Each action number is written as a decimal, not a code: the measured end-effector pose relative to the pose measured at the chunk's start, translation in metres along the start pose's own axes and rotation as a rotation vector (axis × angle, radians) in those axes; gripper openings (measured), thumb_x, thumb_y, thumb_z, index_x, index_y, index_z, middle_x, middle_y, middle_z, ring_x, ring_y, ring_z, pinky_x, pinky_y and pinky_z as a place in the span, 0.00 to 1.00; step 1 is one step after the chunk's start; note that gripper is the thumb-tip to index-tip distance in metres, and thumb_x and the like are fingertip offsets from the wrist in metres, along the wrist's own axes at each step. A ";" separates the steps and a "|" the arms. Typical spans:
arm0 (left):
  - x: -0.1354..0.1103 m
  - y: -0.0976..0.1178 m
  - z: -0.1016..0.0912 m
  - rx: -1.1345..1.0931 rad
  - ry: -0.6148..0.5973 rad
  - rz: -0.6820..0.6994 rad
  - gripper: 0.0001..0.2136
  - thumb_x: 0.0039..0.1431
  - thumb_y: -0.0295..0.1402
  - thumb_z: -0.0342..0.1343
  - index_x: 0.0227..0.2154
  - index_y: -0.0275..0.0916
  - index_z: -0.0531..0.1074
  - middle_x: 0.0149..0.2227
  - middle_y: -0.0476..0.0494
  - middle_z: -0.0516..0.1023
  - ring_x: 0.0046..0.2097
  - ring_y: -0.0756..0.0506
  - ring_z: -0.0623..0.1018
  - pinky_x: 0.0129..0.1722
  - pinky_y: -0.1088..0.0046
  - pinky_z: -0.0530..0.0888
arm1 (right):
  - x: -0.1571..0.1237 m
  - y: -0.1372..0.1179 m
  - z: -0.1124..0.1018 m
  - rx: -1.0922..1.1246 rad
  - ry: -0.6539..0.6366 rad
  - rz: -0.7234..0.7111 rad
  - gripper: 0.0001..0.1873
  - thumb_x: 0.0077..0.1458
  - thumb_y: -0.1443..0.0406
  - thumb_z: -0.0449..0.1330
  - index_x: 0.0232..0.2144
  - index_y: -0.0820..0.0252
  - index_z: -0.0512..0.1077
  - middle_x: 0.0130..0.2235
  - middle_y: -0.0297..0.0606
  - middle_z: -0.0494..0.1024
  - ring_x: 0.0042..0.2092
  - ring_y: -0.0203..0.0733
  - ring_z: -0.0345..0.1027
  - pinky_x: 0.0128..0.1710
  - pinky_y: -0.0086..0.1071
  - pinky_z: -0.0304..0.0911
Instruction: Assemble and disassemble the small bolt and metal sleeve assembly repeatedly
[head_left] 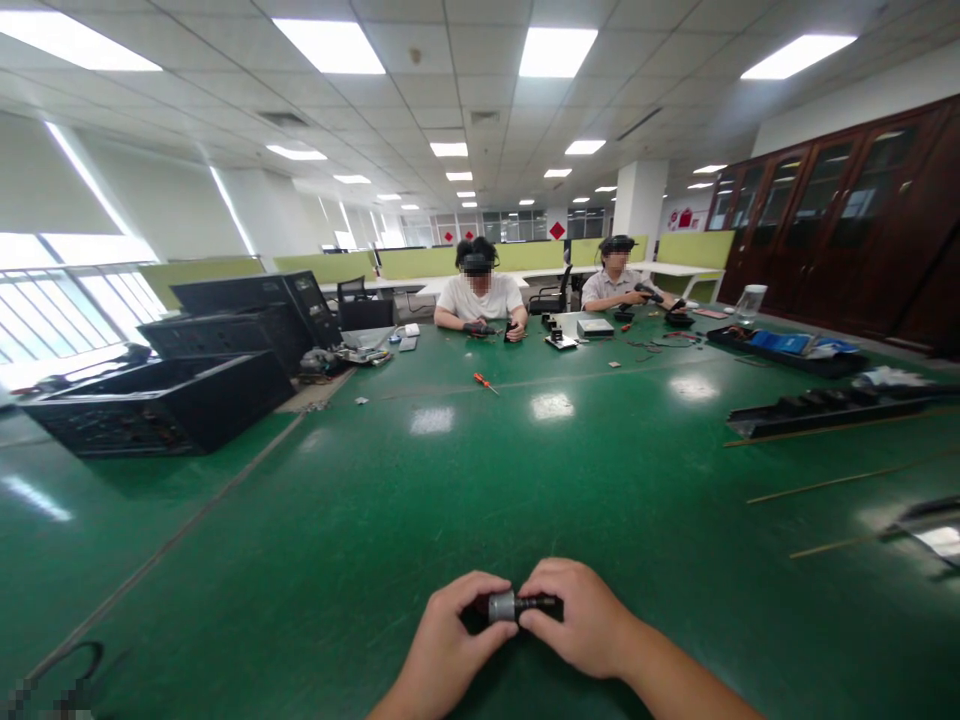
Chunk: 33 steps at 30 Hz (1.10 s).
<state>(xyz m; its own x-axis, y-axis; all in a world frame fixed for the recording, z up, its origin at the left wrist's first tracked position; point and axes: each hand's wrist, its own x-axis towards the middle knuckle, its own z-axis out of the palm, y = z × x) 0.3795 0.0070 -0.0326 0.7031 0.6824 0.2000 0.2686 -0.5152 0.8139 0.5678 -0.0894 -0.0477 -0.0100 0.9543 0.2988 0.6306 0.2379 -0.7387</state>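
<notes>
Just above the green table, my left hand [452, 632] has its thumb and fingers curled around a short grey metal cylinder [501, 606]. A dark, narrow rod-like part [537, 603] lies in line with the cylinder on its right. My right hand [581, 618] pinches around this rod part, its thumb and fingertips close to the cylinder. Whether the two parts are joined or only touching I cannot tell. The far ends of both are partly hidden by my palms and fingers.
The green table [360, 520] bears an orange-handled screwdriver [484, 382], black computer cases [172, 405] at left, and a black tray with blue items [787, 346] at right. Thin rods [832, 487] lie nearby. Two people [480, 295] work across the table, near small electronic parts.
</notes>
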 end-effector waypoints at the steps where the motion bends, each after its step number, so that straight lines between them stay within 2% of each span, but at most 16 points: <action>1: 0.000 0.000 0.000 0.003 0.002 0.000 0.11 0.48 0.29 0.66 0.37 0.44 0.80 0.38 0.45 0.83 0.40 0.42 0.80 0.43 0.69 0.74 | 0.000 0.000 0.000 -0.003 0.000 0.001 0.08 0.54 0.66 0.62 0.38 0.56 0.78 0.37 0.37 0.80 0.39 0.42 0.72 0.41 0.32 0.62; 12: 0.000 0.001 0.000 0.002 -0.006 -0.037 0.12 0.47 0.27 0.66 0.36 0.44 0.80 0.37 0.47 0.82 0.40 0.43 0.80 0.43 0.69 0.73 | 0.000 0.001 -0.001 -0.007 -0.009 0.015 0.08 0.53 0.66 0.62 0.38 0.56 0.78 0.36 0.36 0.79 0.38 0.41 0.72 0.40 0.32 0.62; 33: -0.001 -0.001 0.000 -0.005 0.001 -0.063 0.12 0.47 0.29 0.67 0.37 0.43 0.80 0.38 0.45 0.83 0.40 0.42 0.80 0.43 0.68 0.73 | 0.000 0.003 -0.001 -0.022 0.010 0.031 0.07 0.51 0.66 0.64 0.35 0.57 0.77 0.34 0.35 0.78 0.37 0.40 0.71 0.38 0.31 0.60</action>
<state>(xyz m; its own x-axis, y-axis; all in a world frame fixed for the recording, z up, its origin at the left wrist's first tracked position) 0.3787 0.0065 -0.0334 0.6841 0.7140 0.1490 0.3089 -0.4688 0.8275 0.5704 -0.0883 -0.0498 0.0175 0.9594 0.2816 0.6470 0.2038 -0.7347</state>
